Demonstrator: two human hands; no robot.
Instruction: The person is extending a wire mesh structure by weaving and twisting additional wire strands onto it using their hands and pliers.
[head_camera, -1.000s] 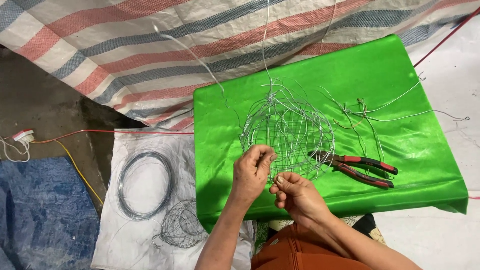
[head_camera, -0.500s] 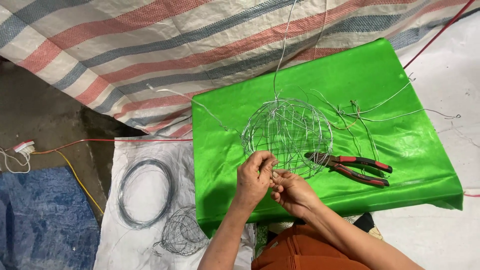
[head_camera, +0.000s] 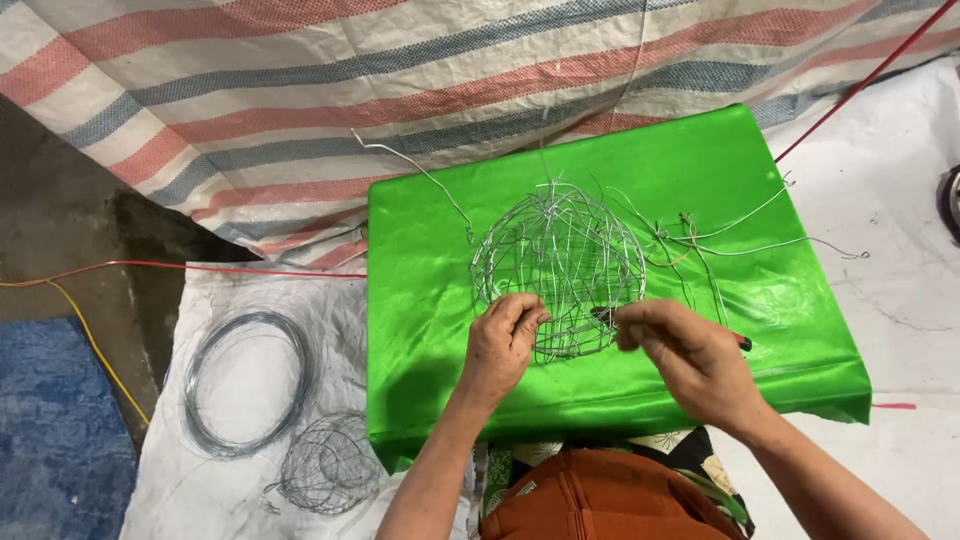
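Here, nearest the viewer, the left hand (head_camera: 505, 345) pinches the lower rim of a round wire cage (head_camera: 560, 265) on the green table (head_camera: 430, 300). The right hand (head_camera: 685, 355) closes on the pliers (head_camera: 606, 317) beside it, suggesting a wire-tying step needing a steady grip. Farther left, a wire coil (head_camera: 245, 380) and 1 finished cage (head_camera: 330, 465) lie on the white sheet (head_camera: 215, 490).

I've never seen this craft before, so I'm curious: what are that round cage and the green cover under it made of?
The round cage looks like thin bare metal wire, silvery grey, bent and twisted into an open mesh; loose ends stick out. The green cover seems a smooth, satin-like fabric or plastic sheet, judging by its bright sheen and soft creases; which one is hard to tell. Both hands, left and right, work at the cage's near edge.
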